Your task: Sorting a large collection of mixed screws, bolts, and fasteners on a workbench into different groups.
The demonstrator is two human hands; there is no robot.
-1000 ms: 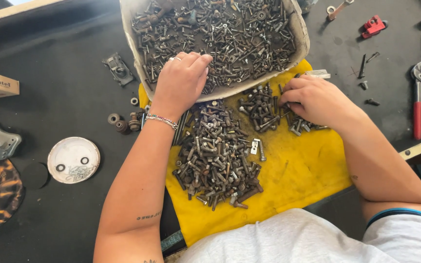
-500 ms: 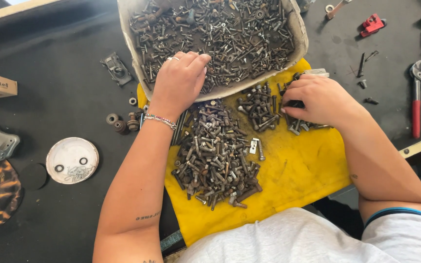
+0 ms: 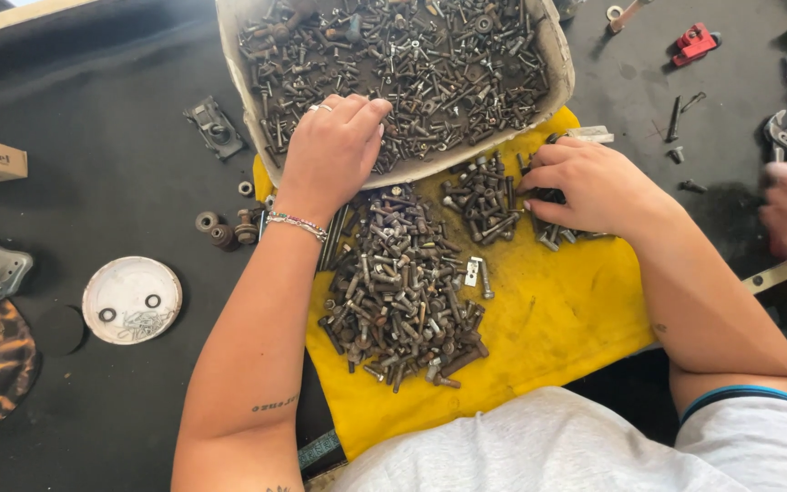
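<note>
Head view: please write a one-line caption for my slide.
Left hand in a tray of screws, right hand on small bolt pile over yellow cloth.

Counting what is lying on the dark bench

One cardboard tray (image 3: 557,55) is sitting above one yellow cloth (image 3: 548,319), which is carrying three bolt heaps: large (image 3: 403,292), middle (image 3: 480,196), small (image 3: 557,232). One round white lid (image 3: 131,299) is holding two washers. Loose screws in the tray are too many to count.
</note>
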